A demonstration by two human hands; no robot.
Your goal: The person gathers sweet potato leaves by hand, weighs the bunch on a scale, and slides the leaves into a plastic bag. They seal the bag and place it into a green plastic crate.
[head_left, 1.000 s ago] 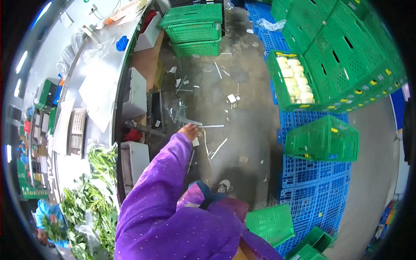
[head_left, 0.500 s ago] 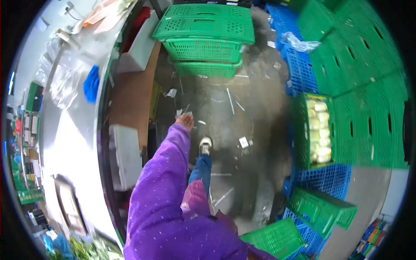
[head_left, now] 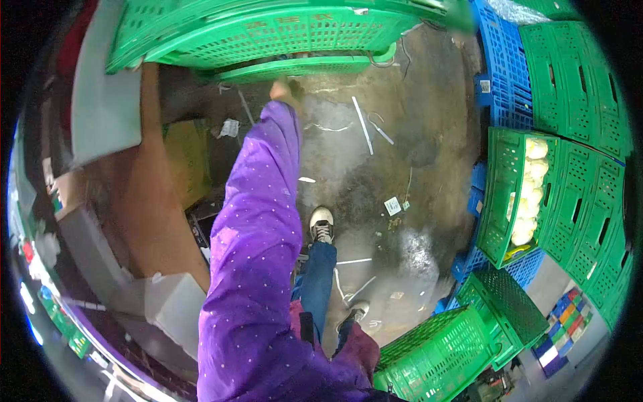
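Note:
My left hand (head_left: 287,92), at the end of a purple dotted sleeve (head_left: 258,194), reaches forward to just below the lower rim of a stack of green plastic crates (head_left: 268,40). It is blurred and its fingers are partly hidden, so neither their shape nor any contact with the crates can be made out. My right hand is out of view.
White strips (head_left: 362,124) and paper scraps (head_left: 392,205) litter the wet floor. On the right, a green crate of pale vegetables (head_left: 501,201) stands beside stacked green crates (head_left: 569,74) and blue pallets (head_left: 509,74). More crates (head_left: 435,355) lie lower right; a brown board (head_left: 157,174) stands left.
The crate stack ahead is nearer and larger in view. My left arm now stretches further forward, its hand up by the stack's base. The steel table on the left has mostly slid out of view.

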